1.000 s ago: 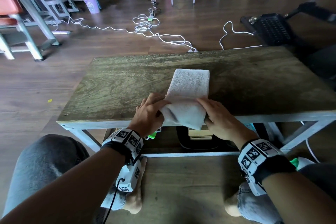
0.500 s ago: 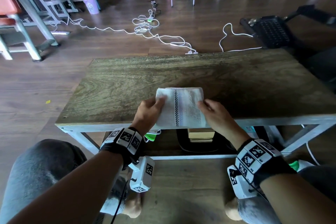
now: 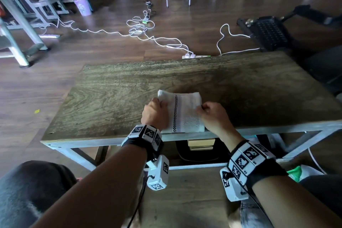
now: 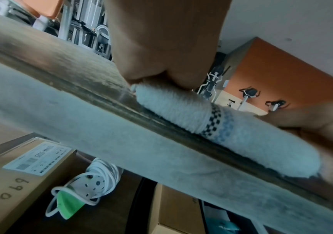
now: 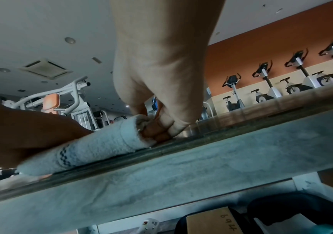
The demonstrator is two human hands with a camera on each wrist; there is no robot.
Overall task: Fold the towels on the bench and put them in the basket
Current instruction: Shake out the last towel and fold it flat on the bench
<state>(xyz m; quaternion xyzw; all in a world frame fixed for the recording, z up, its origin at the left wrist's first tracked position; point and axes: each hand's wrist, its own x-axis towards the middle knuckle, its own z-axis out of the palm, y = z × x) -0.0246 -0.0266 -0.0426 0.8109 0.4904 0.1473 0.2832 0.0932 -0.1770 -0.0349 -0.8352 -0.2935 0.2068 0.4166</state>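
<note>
One towel [image 3: 182,112], white with a checked stripe, lies folded at the near edge of the bench [image 3: 111,98]. From the left, the left hand [image 3: 154,114] rests on its left side; whether those fingers grip or only press I cannot tell. The right hand [image 3: 212,114] pinches the right edge, fingers curled around the cloth. It looks soft, light and floppy, so it is probably best lifted by both side edges, layers pinched together.

Right hand [image 5: 161,101] pinching folded white towel's [image 5: 93,147] end (checkered stripe showing), bench [image 5: 231,152] edge beneath
</note>
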